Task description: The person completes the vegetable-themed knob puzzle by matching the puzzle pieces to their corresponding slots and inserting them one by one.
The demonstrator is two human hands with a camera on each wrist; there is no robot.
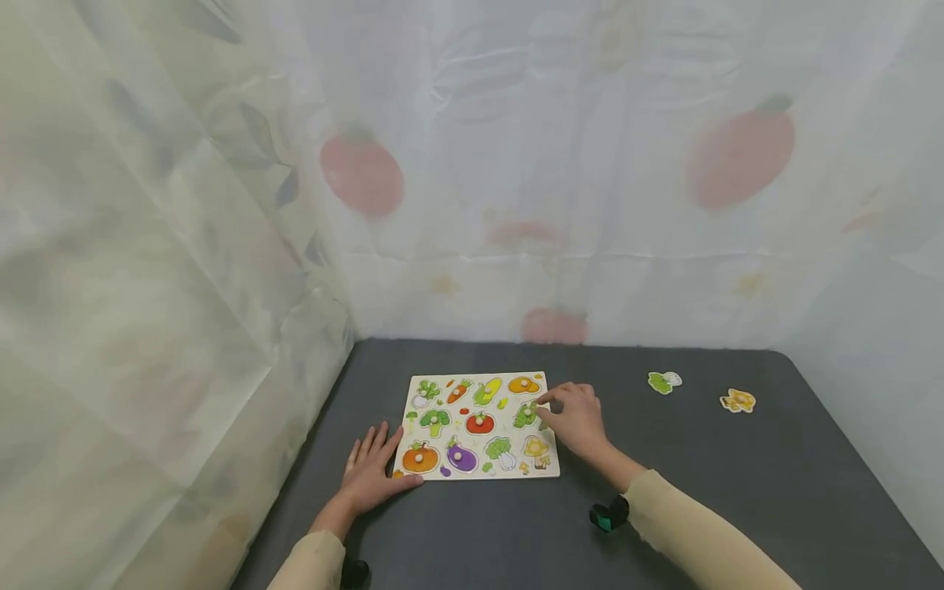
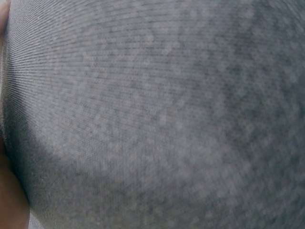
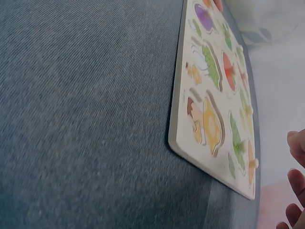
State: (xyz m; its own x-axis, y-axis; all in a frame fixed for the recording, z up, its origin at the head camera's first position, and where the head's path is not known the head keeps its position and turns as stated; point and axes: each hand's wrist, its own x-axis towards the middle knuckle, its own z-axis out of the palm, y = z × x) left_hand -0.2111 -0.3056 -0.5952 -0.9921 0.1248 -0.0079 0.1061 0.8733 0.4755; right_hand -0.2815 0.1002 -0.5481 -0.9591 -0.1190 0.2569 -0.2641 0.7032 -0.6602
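A wooden peg puzzle board [image 1: 472, 471] with vegetable pieces lies flat on the dark tabletop. My left hand [image 1: 372, 475] rests at its left edge, fingers spread and thumb across the lower left corner. Beside the board's right edge is my right hand [image 1: 578, 419], its thumb and index finger close to a green vegetable piece [image 1: 525, 415] seated in the board. In the right wrist view its fingers [image 3: 296, 186] stand apart from that piece's peg, holding nothing. Two recesses at the lower right, a leafy cabbage outline [image 3: 207, 64] and a mushroom outline [image 3: 212, 124], have no pegged piece.
Right of the board on the tabletop [image 1: 686, 459] lie a green-and-white cabbage piece [image 1: 664, 382] and a yellow mushroom piece [image 1: 738, 401]. A patterned curtain [image 1: 472, 164] hangs behind the table and along its left side.
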